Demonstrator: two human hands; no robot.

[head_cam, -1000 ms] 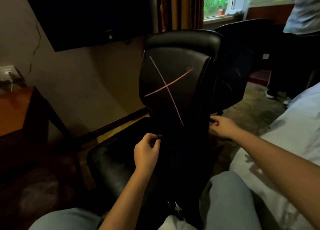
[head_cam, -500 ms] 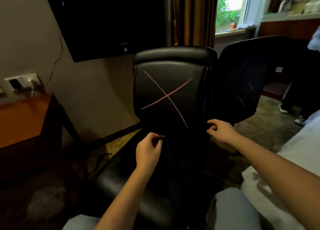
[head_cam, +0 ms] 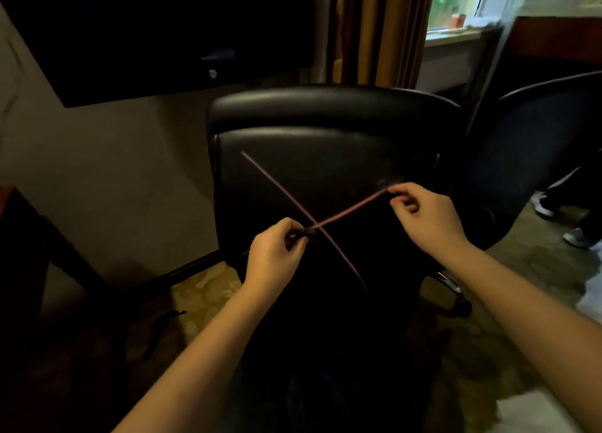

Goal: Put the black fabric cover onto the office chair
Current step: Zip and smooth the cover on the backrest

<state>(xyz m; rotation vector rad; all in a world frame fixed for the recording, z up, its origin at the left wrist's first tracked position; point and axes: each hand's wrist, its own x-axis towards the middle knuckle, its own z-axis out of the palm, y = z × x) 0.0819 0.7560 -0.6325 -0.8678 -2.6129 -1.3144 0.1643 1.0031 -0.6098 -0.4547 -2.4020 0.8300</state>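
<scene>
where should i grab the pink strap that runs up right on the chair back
By its ends, from the near side: the pink strap lies thin and flat on the chair back, so pinch it, as the left hand and right hand do.

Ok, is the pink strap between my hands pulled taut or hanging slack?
Taut: the pink strap runs straight from the left hand to the right hand, with no sag.

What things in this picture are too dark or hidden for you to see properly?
Head view only.
- Black fabric cover: cannot be told from the black office chair in the dim lower half.
- What the left hand pinches at the pink strap's end: small, dark, partly covered by it.
- Bystander: only shoes show, cut off by the right edge.
- Window sill items: blurred.
</scene>
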